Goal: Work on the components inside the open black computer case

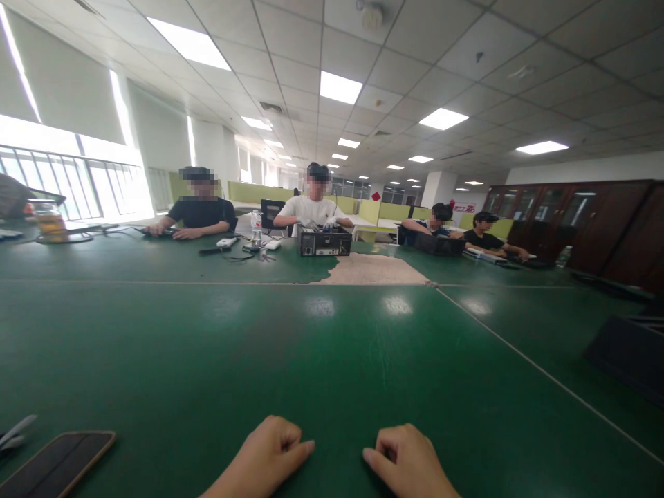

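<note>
My left hand [270, 453] rests at the near edge of the view on the green tabletop [290, 353], its fingers curled in and its thumb pointing right. Facing it, a short gap away, my right hand [407, 456] is curled the same way with the thumb pointing left. Nothing shows in either fist. A dark-screened phone [57, 465] lies flat to the left of my left hand, apart from it. Beyond the phone, at the left edge, is a blurred pale object [18, 432] whose kind I cannot make out.
Across the table a person in a white shirt [311, 207] works over a black metal computer case [324, 242]. Other people sit to both sides. A bottle [256, 227] and cables lie near the case. A bare patch [378, 270] marks the tabletop; a dark object [630, 353] stands right.
</note>
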Demonstrator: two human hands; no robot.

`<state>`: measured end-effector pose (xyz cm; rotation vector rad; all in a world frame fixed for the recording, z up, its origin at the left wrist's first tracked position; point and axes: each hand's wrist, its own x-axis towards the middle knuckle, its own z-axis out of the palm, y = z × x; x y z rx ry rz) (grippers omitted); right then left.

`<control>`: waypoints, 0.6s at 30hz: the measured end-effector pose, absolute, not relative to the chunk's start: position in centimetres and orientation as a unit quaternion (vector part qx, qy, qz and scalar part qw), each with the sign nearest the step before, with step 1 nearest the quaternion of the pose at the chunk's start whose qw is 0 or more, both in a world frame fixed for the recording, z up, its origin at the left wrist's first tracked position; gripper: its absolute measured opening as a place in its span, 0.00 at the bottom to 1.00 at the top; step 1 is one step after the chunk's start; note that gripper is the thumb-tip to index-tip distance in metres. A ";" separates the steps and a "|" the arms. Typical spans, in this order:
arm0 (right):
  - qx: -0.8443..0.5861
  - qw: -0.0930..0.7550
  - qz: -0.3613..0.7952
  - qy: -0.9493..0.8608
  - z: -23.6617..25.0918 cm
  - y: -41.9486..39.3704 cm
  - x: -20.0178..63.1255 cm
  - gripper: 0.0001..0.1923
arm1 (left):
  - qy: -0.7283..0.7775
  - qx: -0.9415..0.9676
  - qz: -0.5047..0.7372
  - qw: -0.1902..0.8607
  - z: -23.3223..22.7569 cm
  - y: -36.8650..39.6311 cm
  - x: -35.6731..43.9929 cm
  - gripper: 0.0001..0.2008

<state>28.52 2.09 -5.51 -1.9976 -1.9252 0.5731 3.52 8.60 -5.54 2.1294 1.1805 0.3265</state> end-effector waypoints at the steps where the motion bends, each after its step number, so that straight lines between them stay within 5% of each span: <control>1: -0.696 0.155 0.196 -0.673 -5.6 2.1 28.6 0.16 | 0.454 0.818 0.124 0.331 -5.5 8.6 3.6 0.24; 14: -0.708 0.191 0.166 -0.659 -4.9 1.0 29.5 0.13 | 0.471 0.814 0.123 0.316 -6.2 8.9 3.8 0.24; 18: -0.773 0.196 0.085 -0.597 -2.3 0.7 39.2 0.31 | 0.462 0.809 0.142 0.336 -6.3 9.0 3.6 0.24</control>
